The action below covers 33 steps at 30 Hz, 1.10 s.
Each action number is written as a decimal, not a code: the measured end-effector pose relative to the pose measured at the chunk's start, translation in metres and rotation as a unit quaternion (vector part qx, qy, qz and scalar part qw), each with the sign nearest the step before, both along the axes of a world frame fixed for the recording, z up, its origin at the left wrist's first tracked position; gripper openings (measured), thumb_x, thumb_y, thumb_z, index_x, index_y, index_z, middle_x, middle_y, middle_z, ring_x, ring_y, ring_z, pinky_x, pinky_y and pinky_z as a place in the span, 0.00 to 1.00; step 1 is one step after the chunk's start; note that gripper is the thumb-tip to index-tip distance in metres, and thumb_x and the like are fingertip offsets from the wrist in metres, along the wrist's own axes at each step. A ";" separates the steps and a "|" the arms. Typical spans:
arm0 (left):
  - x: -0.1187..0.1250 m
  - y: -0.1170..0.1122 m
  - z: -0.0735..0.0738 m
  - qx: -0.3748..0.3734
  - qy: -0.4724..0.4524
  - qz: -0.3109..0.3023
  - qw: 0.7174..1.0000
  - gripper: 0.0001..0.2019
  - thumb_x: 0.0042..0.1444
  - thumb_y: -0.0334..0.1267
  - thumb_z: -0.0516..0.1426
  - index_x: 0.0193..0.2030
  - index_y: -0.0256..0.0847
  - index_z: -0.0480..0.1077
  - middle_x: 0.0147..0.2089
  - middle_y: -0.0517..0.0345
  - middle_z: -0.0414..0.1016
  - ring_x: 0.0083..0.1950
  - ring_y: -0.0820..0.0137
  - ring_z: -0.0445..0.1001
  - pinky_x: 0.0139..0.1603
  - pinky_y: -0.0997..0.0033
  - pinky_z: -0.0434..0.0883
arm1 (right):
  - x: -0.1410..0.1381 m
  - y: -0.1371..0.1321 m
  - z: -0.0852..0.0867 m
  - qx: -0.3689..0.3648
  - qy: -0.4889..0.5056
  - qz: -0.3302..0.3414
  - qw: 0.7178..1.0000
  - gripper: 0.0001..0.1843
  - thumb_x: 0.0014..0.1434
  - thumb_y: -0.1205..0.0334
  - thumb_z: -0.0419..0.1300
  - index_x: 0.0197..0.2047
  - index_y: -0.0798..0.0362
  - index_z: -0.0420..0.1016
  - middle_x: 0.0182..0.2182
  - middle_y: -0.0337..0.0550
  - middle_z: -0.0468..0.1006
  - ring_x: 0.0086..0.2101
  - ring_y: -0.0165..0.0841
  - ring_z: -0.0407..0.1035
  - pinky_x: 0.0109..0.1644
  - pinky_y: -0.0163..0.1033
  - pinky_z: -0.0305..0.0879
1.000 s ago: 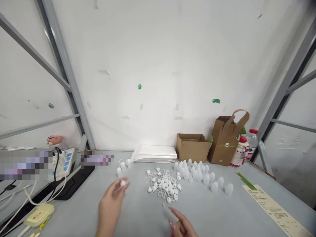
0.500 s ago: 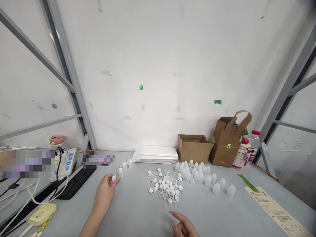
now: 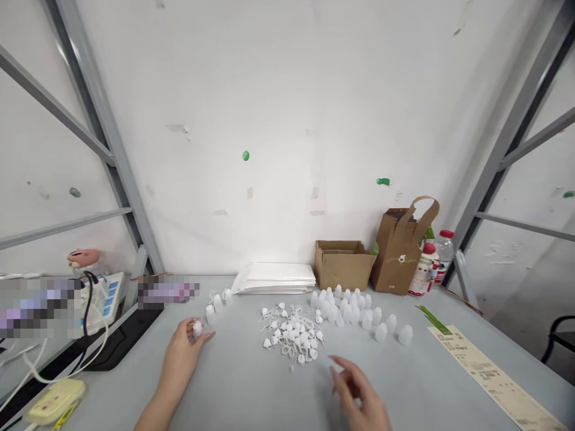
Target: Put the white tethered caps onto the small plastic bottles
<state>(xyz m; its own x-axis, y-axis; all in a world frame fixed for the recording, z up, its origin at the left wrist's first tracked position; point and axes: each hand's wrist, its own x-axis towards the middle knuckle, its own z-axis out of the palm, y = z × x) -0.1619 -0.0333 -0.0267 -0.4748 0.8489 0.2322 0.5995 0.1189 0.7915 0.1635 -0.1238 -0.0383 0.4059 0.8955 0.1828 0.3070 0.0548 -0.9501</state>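
At the left, my left hand (image 3: 182,353) has its thumb and fingers apart around a small white capped bottle (image 3: 197,328), which stands on the table. The thumb is clear of it; whether a finger still touches its far side is hidden. This bottle ends a short row of similar white bottles (image 3: 210,314) with cord loops on top. My right hand (image 3: 362,395) hovers over the front of the table, fingers bent but apart, holding nothing. Nearest to it lies a pile of white caps with cords (image 3: 294,335). Behind and right stand several translucent white bottles (image 3: 354,314).
White flat packets (image 3: 274,278) lie by the wall, beside a cardboard box (image 3: 345,269) and brown paper bag (image 3: 390,269). Drink bottles (image 3: 422,272) stand right of the bag. A paper strip (image 3: 485,371) lies at right. A power strip (image 3: 105,299) and cables are at left.
My left thumb has moved away from the small bottle, which stays at the row's end. My right hand has moved right and forward. The whole view has shifted slightly.
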 end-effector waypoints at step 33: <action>0.165 -0.036 0.002 0.024 0.379 -0.283 0.881 0.18 0.49 0.17 0.48 0.37 0.41 0.72 0.41 0.51 0.73 0.42 0.63 0.72 0.38 0.66 0.69 | 0.060 0.026 0.021 -0.034 -0.179 -0.039 0.982 0.18 0.48 0.45 0.54 0.32 0.51 0.69 0.30 0.42 0.72 0.22 0.32 0.66 0.29 0.37 0.65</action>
<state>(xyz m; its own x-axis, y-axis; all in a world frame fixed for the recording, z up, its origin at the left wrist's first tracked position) 0.0034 -0.0691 -0.0247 0.3289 0.8801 0.3423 0.9100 -0.3923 0.1342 0.2231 -0.0982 -0.0175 0.3948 0.8790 0.2673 0.6230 -0.0423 -0.7811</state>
